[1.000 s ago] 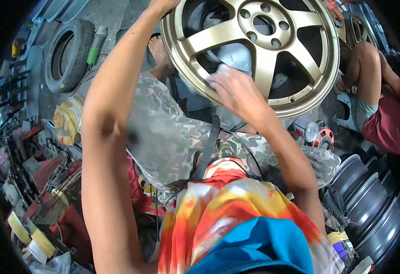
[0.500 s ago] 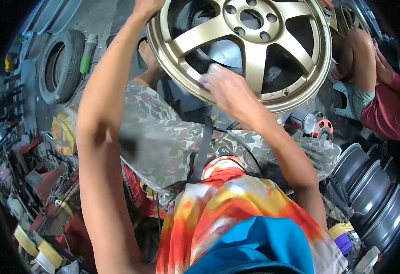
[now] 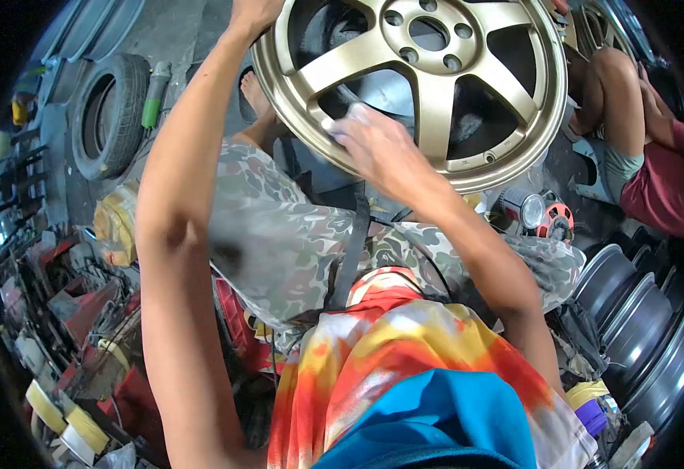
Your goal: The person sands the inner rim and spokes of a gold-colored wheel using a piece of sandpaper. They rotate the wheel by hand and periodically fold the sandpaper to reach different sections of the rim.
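A gold spoked wheel rim (image 3: 434, 109) fills the top centre, tilted above my lap. At its upper left edge, my left hand (image 3: 259, 11) grips the outer lip; the frame's top cuts off part of this hand and its fingers are mostly hidden. My right hand (image 3: 377, 144) is at the lower left of the rim, fingers bent and pressed together against the inside of the lip. Something pale shows at its fingertips, slightly blurred, and I cannot make out what it is.
A tyre (image 3: 107, 117) and a green-and-grey power tool (image 3: 154, 95) lie at left. Dark rims (image 3: 639, 320) stack at right, near a tin can (image 3: 523, 208) and a red round item (image 3: 557, 220). Another person (image 3: 658, 187) sits at upper right. Cluttered tools (image 3: 84, 305) fill the lower left.
My right hand has shifted slightly left and up along the rim's inner lip. The rim and my left hand have hardly moved; the view has shifted a little.
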Available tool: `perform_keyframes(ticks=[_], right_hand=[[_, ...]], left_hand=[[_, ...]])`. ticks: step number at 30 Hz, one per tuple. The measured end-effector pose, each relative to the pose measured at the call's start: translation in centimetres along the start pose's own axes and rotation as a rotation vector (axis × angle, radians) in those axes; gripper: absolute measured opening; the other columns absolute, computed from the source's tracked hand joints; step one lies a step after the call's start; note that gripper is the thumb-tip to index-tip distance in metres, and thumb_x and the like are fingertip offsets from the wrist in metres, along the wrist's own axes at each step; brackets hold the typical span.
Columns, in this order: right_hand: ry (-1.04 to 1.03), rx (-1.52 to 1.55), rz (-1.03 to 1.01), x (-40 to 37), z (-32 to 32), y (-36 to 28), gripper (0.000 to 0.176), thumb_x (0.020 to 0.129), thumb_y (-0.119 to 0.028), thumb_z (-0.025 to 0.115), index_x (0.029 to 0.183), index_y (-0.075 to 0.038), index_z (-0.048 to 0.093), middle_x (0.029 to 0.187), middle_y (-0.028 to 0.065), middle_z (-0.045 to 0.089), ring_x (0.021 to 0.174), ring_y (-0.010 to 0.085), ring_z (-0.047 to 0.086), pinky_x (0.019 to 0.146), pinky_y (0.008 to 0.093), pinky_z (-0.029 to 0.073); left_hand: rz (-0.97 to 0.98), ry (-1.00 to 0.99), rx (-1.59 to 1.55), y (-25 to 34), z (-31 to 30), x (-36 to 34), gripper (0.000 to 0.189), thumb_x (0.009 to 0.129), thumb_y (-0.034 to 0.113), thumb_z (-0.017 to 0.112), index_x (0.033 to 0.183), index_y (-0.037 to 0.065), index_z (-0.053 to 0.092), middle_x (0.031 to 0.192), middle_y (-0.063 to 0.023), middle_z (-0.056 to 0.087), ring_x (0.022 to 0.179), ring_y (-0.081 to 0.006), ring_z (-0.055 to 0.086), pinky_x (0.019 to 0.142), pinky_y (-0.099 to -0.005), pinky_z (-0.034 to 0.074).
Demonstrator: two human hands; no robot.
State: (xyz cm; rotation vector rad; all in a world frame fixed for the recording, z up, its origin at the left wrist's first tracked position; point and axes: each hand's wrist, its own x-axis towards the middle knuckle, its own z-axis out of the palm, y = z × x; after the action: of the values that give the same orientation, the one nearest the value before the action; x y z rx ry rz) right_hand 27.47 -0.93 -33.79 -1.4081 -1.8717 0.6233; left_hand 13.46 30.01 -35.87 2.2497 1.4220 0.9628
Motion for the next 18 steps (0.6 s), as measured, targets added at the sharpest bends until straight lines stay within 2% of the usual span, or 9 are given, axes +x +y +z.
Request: perform_keyframes(ticks=[2,5,7,9,11,14,17,18], right_hand=[[-0.048,-0.014,-0.031,-1.7,-1.8,0.4,0.013,0.095,-0.005,0.055,0.098,0.004,0.064,0.092,0.0251,0.06,0.092,0.0453,0.063,0.081,0.0531,0.051],[-0.053,-0.102,-0.024,-1.5,-1.5,0.2,0.014,0.096,-0.005,0.056,0.099,0.004,0.065,0.091,0.0245,0.059,0.091,0.0451,0.062,0.081,0.0531,0.05],[-0.095,-0.039,0.023,0.4,-0.7,-0.2,0.014,0.095,-0.005,0.056,0.101,0.004,0.066,0.091,0.0244,0.058,0.091,0.0451,0.062,0.082,0.0534,0.05],[-0.026,-0.01,0.01,1.4,0.1,-0.4,0.017,0.096,-0.007,0.056,0.103,0.004,0.067,0.09,0.0246,0.057,0.091,0.0451,0.062,0.082,0.0533,0.049],[-0.03,-0.036,-0.011,-0.6,-1.1,-0.1,0.018,0.095,-0.007,0.055,0.104,0.003,0.068,0.09,0.0246,0.057,0.092,0.0451,0.062,0.082,0.0535,0.049],[-0.159,-0.156,0.066,-2.6,-2.8,-0.3,0.02,0.092,-0.003,0.054,0.105,0.002,0.069,0.094,0.0252,0.061,0.094,0.0451,0.063,0.084,0.0532,0.051],[-0.161,-0.204,0.103,0.2,-1.4,-1.1,0.021,0.091,-0.003,0.054,0.105,0.002,0.069,0.098,0.0261,0.063,0.093,0.0467,0.064,0.085,0.0541,0.051],[-0.093,-0.211,0.025,0.9,-0.4,-0.4,0.022,0.091,-0.005,0.064,0.112,-0.001,0.07,0.099,0.021,0.066,0.096,0.0403,0.065,0.086,0.0475,0.052]], left_hand=[[-0.044,-0.031,-0.009,-0.2,0.1,0.2,0.047,0.1,0.041,0.06,0.106,-0.005,0.067,0.106,-0.0331,0.068,0.106,-0.0521,0.063,0.088,-0.0535,0.051],[-0.003,-0.024,-0.003,-0.8,1.0,0.3,0.046,0.1,0.041,0.06,0.106,-0.004,0.067,0.106,-0.0322,0.068,0.107,-0.0515,0.063,0.088,-0.0533,0.051],[0.001,0.02,-0.005,-0.5,1.1,0.3,0.044,0.1,0.04,0.06,0.104,-0.004,0.066,0.107,-0.0319,0.068,0.107,-0.0509,0.062,0.088,-0.0533,0.051],[-0.01,0.006,-0.042,-0.1,0.7,0.2,0.044,0.1,0.039,0.06,0.104,-0.004,0.066,0.107,-0.0326,0.067,0.108,-0.0511,0.062,0.087,-0.0539,0.05],[-0.032,-0.034,-0.06,0.0,0.7,0.1,0.044,0.1,0.039,0.061,0.103,-0.004,0.066,0.107,-0.0329,0.067,0.108,-0.0516,0.061,0.087,-0.0543,0.05],[-0.048,-0.023,-0.051,-0.4,0.6,0.2,0.044,0.1,0.04,0.06,0.105,-0.003,0.065,0.11,-0.0329,0.067,0.111,-0.0519,0.06,0.089,-0.0552,0.049],[-0.028,-0.001,-0.062,0.4,1.2,0.2,0.044,0.1,0.041,0.059,0.106,-0.003,0.065,0.111,-0.0328,0.066,0.112,-0.0518,0.059,0.09,-0.0556,0.049],[-0.042,-0.004,-0.091,0.4,0.9,-0.1,0.044,0.1,0.041,0.059,0.106,-0.002,0.065,0.112,-0.0328,0.066,0.113,-0.0518,0.059,0.091,-0.0558,0.049]])
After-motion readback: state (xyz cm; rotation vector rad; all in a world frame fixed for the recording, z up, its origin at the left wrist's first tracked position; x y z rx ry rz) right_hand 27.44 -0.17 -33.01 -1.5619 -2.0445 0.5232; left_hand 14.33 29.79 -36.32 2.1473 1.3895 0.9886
